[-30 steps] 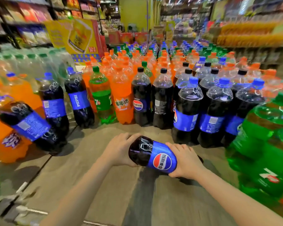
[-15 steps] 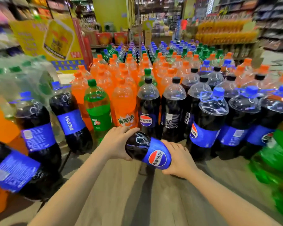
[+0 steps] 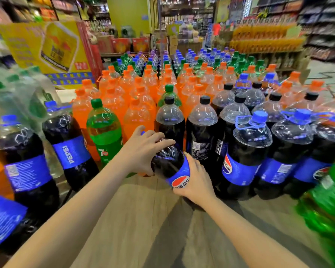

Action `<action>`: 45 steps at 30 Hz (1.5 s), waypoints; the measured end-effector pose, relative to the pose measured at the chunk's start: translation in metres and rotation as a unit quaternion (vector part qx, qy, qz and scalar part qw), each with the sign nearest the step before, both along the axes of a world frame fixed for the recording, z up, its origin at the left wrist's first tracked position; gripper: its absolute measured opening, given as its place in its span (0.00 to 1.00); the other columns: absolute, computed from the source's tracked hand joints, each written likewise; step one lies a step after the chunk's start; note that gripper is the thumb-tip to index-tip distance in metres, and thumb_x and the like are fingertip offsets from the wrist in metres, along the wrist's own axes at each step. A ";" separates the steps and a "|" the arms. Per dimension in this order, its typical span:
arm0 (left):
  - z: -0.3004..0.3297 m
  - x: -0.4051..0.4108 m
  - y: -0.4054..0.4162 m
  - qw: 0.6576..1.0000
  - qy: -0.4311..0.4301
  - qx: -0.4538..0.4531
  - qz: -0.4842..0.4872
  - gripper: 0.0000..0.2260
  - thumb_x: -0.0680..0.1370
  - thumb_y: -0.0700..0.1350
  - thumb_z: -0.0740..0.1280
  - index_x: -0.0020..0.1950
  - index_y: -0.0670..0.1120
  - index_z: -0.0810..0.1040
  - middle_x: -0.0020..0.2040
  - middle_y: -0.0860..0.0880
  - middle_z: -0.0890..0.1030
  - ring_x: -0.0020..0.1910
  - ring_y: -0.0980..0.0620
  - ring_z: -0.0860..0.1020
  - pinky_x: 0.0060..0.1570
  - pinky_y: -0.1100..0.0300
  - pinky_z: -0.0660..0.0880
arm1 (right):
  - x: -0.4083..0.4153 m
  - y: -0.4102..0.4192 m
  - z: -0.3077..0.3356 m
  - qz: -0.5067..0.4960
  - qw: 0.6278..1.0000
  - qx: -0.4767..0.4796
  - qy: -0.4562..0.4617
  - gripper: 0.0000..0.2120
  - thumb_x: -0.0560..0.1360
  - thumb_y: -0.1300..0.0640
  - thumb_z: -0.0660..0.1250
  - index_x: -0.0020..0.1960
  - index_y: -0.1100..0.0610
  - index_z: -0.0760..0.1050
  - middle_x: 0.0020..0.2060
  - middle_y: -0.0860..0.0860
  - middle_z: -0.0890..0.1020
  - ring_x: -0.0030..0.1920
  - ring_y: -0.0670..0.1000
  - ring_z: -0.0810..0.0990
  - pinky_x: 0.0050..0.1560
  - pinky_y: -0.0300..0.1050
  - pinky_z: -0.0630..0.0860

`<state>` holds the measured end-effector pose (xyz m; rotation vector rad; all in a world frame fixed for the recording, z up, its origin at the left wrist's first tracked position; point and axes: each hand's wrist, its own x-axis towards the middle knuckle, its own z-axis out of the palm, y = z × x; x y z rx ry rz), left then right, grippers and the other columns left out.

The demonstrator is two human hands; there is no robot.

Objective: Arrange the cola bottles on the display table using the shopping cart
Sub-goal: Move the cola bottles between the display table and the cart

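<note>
I hold a large cola bottle [image 3: 170, 167] with a blue label, tilted with its top pointing away from me, just above the wooden display table [image 3: 135, 219]. My left hand [image 3: 141, 149] grips its upper shoulder near the neck. My right hand [image 3: 194, 180] grips the labelled lower body. The bottle hangs right in front of the first row of standing cola bottles [image 3: 244, 151], beside a black-capped cola bottle [image 3: 170, 120]. Its cap is hidden behind my left hand.
Orange soda bottles [image 3: 139, 97] fill the middle of the table, and a green 7up bottle [image 3: 104, 132] stands left of my hands. More cola bottles [image 3: 25, 161] lean at the left; green bottles [image 3: 329, 209] crowd the right. Store shelves [image 3: 269, 41] lie behind.
Both hands have carried the bottle forward and up toward the front row of standing bottles, tilting it more upright. My view has moved closer to the display.
</note>
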<state>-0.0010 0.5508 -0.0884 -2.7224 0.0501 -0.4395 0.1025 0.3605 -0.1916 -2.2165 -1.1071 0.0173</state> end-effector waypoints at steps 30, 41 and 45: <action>-0.020 0.075 -0.118 0.782 -0.186 -0.593 -0.039 0.48 0.58 0.60 0.80 0.72 0.62 0.57 0.67 0.51 0.74 0.66 0.55 0.74 0.67 0.49 0.72 | 0.085 -0.130 0.087 -0.102 0.980 0.046 -0.163 0.50 0.67 0.48 0.77 0.77 0.41 0.48 0.77 0.50 0.50 0.76 0.55 0.52 0.68 0.54 0.66; -0.127 0.056 -0.159 0.747 -0.208 -0.629 0.055 0.66 0.62 0.45 0.84 0.70 0.73 0.29 0.79 0.51 0.57 0.76 0.56 0.61 0.72 0.56 0.64 | 0.084 -0.131 0.065 -0.116 0.977 0.065 -0.169 0.52 0.66 0.53 0.79 0.77 0.42 0.46 0.78 0.50 0.45 0.76 0.56 0.53 0.62 0.52 0.71; -0.131 0.065 -0.154 0.751 -0.211 -0.621 0.076 0.64 0.65 0.42 0.82 0.71 0.71 0.29 0.75 0.50 0.65 0.72 0.54 0.67 0.70 0.52 0.69 | 0.085 -0.130 0.063 -0.119 0.977 0.072 -0.163 0.50 0.66 0.54 0.79 0.77 0.45 0.51 0.78 0.51 0.46 0.76 0.57 0.53 0.62 0.53 0.71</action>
